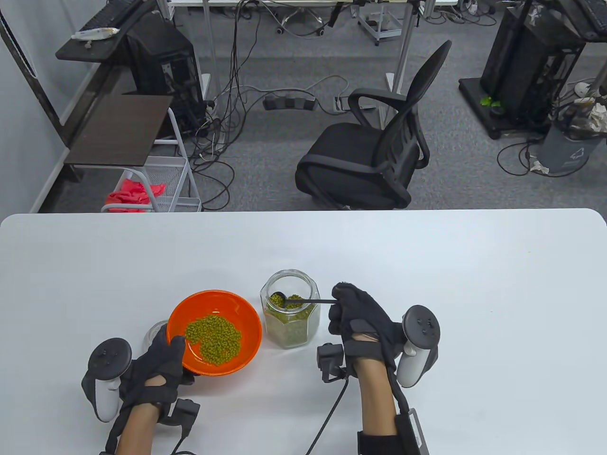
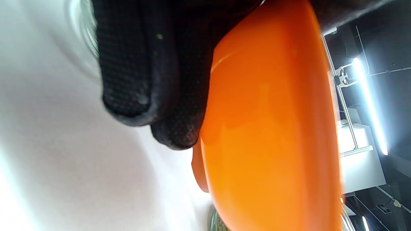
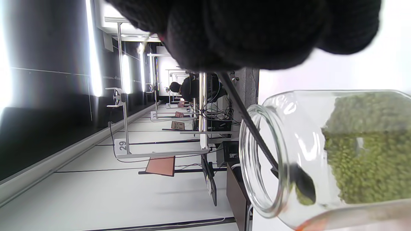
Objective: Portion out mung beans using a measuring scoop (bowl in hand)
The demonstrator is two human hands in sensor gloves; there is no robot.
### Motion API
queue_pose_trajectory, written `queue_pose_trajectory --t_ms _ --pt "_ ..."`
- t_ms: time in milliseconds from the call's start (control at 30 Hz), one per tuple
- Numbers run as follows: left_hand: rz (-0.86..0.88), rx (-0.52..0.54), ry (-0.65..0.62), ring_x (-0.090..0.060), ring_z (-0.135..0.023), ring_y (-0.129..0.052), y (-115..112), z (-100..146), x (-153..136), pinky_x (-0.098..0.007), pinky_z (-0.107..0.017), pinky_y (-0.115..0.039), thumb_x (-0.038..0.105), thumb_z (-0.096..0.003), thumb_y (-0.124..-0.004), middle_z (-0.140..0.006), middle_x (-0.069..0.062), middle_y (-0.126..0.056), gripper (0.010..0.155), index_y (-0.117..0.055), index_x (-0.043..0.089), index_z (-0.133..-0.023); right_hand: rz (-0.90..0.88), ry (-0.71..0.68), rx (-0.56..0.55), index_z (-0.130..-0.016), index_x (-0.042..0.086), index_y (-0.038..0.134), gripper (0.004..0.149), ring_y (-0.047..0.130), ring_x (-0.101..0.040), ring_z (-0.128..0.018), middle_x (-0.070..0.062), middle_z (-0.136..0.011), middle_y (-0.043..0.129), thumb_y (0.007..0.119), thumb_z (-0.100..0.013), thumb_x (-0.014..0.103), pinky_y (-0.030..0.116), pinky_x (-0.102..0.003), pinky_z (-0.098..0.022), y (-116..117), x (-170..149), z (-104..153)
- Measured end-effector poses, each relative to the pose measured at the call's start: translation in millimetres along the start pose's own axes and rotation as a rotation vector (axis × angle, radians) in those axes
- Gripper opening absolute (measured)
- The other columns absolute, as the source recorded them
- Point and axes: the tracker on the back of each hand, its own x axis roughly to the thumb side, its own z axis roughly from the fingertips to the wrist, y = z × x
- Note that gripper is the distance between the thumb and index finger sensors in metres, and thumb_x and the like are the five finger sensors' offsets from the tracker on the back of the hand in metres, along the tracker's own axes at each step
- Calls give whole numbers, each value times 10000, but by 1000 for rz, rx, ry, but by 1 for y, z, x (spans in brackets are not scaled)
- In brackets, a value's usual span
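Orange bowl (image 1: 214, 332) of mung beans (image 1: 213, 339) gripped at its near rim by the left hand (image 1: 159, 362), thumb hooked inside, measuring scoop (image 1: 298, 300) pinched by its handle in the right hand (image 1: 360, 320), loaded scoop head held inside the glass jar (image 1: 290, 315) mouth, just right of the bowl.

The left hand (image 1: 159, 362) hid the near edge of the orange bowl (image 1: 246, 327), and a small glass thing (image 1: 154, 334) behind the bowl was mostly covered, so I could not tell what it was. In the left wrist view the bowl ran off the bottom edge. The right hand (image 1: 358, 315) covered the end of the scoop (image 1: 303, 301) handle, and its fingers looked blurry in the right wrist view.
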Motion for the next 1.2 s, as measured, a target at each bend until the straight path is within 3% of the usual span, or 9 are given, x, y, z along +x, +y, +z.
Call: queue_pose_trajectory --t_ms 667,867,1200 --pt "-2 1 0 -271 -482 -1151 0 0 0 -284 -317 -1006 452 -569 -595 -972 -182 -680 677 -420 51 -1085 -121 -78 12 -810 25 828 411 955 -227 -239 -183 -484 941 752 -492 275 782 -569 -382 -16 24 14" --pt "-1 0 0 -269 -482 -1152 0 0 0 -281 -317 -1007 453 -569 -594 -972 -181 -680 676 -419 53 -1085 -125 -113 66 -809 24 829 412 956 -223 -237 -182 -482 943 752 -493 277 786 -567 -379 -7 31 20" --pt "-2 -1 0 -274 -480 -1151 -1 0 0 -283 -315 -1007 452 -569 -596 -971 -184 -681 676 -423 50 -1084 -164 -99 254 -812 25 827 412 954 -224 -240 -181 -484 941 750 -496 277 784 -568 -381 27 35 30"
